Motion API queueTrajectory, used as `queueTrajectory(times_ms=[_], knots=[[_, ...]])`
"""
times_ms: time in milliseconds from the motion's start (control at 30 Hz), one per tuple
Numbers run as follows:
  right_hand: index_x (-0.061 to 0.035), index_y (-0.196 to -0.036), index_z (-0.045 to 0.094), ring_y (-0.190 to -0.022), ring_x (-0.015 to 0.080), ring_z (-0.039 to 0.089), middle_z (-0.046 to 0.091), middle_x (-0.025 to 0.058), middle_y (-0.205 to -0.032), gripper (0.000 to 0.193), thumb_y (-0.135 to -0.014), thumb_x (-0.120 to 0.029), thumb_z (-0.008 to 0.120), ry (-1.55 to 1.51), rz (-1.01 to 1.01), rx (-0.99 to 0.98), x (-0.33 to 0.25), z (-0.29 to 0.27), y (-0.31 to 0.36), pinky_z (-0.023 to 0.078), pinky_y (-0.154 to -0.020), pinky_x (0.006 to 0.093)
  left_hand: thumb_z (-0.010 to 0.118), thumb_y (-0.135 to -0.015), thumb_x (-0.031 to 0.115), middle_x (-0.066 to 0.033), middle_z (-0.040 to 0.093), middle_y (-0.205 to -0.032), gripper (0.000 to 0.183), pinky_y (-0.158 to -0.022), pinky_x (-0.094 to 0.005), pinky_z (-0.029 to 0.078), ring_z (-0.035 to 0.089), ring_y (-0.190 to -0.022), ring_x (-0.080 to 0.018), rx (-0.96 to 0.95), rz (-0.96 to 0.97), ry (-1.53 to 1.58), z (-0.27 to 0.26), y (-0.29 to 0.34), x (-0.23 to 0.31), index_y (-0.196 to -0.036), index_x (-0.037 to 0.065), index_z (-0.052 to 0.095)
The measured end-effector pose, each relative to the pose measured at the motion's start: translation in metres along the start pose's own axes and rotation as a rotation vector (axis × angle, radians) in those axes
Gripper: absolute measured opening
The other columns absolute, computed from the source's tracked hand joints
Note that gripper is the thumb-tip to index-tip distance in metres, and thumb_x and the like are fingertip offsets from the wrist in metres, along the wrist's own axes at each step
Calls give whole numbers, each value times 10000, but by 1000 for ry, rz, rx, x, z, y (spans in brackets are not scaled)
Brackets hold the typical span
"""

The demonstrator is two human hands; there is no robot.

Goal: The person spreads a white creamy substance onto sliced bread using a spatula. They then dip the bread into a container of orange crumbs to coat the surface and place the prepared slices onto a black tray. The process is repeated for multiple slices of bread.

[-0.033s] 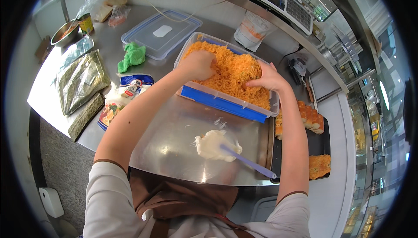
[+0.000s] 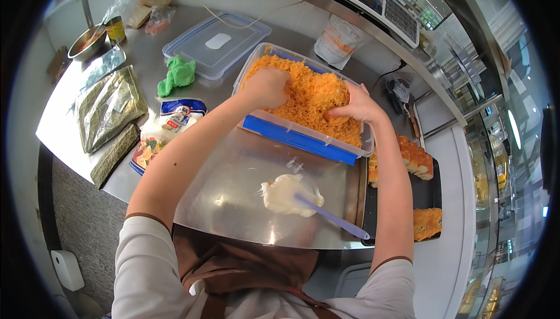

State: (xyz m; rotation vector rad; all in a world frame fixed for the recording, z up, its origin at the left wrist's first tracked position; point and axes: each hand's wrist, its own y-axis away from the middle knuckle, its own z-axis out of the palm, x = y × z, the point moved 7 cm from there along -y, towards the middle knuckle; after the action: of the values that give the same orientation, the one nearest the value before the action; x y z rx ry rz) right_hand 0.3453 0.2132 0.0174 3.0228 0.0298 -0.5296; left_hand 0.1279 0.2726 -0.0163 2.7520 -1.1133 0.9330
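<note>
A clear plastic tub (image 2: 265,116) with blue showing through its wall holds a heap of orange, floss-like shreds (image 2: 303,91). My left hand (image 2: 268,87) is sunk into the heap at the tub's left side, its fingers curled and partly buried in the shreds. At the right side, my right hand (image 2: 360,106) curves round a shred-covered lump (image 2: 331,94), thumb on the near side. What lies under the lump's coating is mostly hidden. In front of the tub, a lilac spatula (image 2: 332,217) rests with its head in a white creamy smear (image 2: 286,195) on a metal tray (image 2: 227,170).
On the right, a black tray (image 2: 429,196) carries sliced bread (image 2: 413,157) and an orange-coated piece (image 2: 427,224). Leftward are a blue-edged lid (image 2: 216,42), green cloth (image 2: 177,75), printed pouch (image 2: 169,126) and bagged seaweed sheets (image 2: 111,109). A white pouch (image 2: 337,42) stands behind the tub.
</note>
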Motion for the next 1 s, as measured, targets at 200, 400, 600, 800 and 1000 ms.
queueTrajectory(times_ms=[200,400,600,800,1000], knots=[[-1,-1214,601,-1182,260,601,686,141,-1171,644,-702,-301,849,125,63,41,-24,-30,13,262,-1198,436,744,-831,251,-149,654,-1209,386,-938,-423,512,590,-1179,-311,36,-107,292,-3,8,4,-1164,65,686],[36,-1093,632,-886,212,685,714,142,-1004,534,-721,-272,860,-571,9,327,-20,-42,14,536,-804,324,720,-901,450,-159,630,-1269,568,-1047,-376,411,569,-1205,-218,-89,-338,999,8,27,57,-1213,-19,646],[19,-1065,635,-928,282,695,724,151,-1020,511,-753,-333,836,-185,129,575,-43,-34,19,507,-897,380,827,-822,394,-135,688,-1160,544,-943,-345,485,628,-1097,-188,-73,-213,1283,24,-15,79,-1165,-4,684],[-15,-1160,626,-1093,281,633,716,134,-1068,492,-758,-233,808,-233,-3,502,-65,-19,45,376,-1097,397,877,-747,121,-104,715,-1076,529,-868,-327,554,687,-1002,-177,115,-111,1234,32,-44,51,-1195,-5,625],[8,-1308,570,-1208,282,598,634,174,-1269,519,-843,-156,734,-569,49,321,30,0,33,425,-1066,348,915,-671,127,-126,687,-1106,685,-858,-319,561,693,-976,-188,135,-5,996,23,-38,28,-1216,-36,535]])
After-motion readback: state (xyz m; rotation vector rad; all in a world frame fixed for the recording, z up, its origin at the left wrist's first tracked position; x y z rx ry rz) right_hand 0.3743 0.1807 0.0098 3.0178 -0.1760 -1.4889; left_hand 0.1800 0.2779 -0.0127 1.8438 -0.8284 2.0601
